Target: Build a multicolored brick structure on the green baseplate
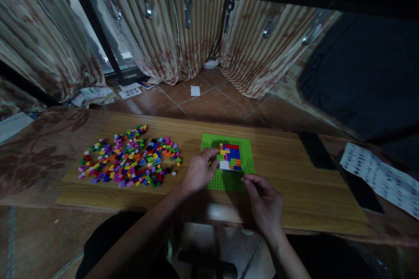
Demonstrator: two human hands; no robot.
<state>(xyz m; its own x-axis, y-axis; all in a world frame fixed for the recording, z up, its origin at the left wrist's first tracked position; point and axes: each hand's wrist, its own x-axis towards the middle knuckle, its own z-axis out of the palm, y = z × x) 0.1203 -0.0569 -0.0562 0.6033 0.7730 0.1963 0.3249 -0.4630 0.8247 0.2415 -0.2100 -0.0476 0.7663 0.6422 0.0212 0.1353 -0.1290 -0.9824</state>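
Observation:
A block of toy bricks (234, 153) in red, blue, yellow, orange and white sits on a green studded baseplate (209, 139). At its left side is my left hand (200, 171), thumb and forefinger apart, with the tips close to or touching the bricks' left edge. My right hand (267, 200) is by the baseplate's lower right edge, thumb and forefinger pinched together. Whatever may be between those fingertips is too small to make out. To the left, a wide pile of loose bricks (127, 157) in many colours lies on the wooden board (278, 157).
A single white brick (174, 173) lies just right of the pile. On the right are a dark flat phone-like object (317, 151), another dark slab (363, 192) and a printed sheet (382, 178). Curtains (183, 39) hang behind, above a tiled floor with papers (131, 91).

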